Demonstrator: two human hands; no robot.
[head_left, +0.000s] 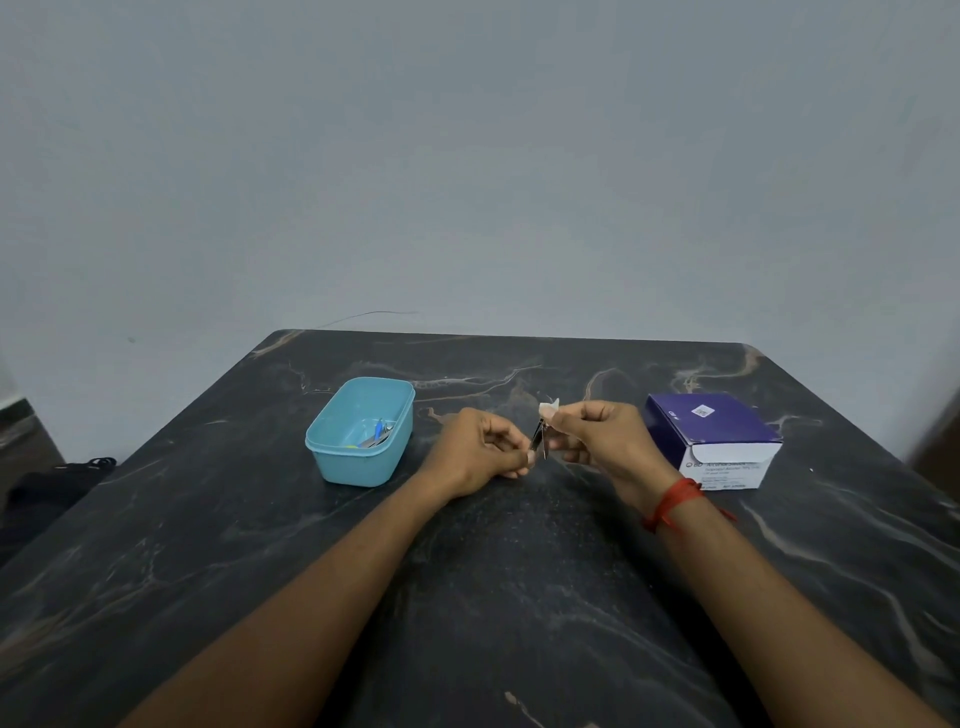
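Observation:
Both hands meet above the middle of the dark marble table (519, 597). My left hand (480, 452) pinches the lower end of a small, thin metal tool (537, 439) that stands tilted between the hands. My right hand (605, 441) pinches a small white pad (549, 409) at the tool's upper end. What kind of tool it is I cannot make out, as it is tiny and partly hidden by the fingers.
A light blue plastic tub (363, 431) with a few small tools inside stands left of the hands. A purple and white cardboard box (714, 439) sits to the right. A grey wall rises behind the table's far edge.

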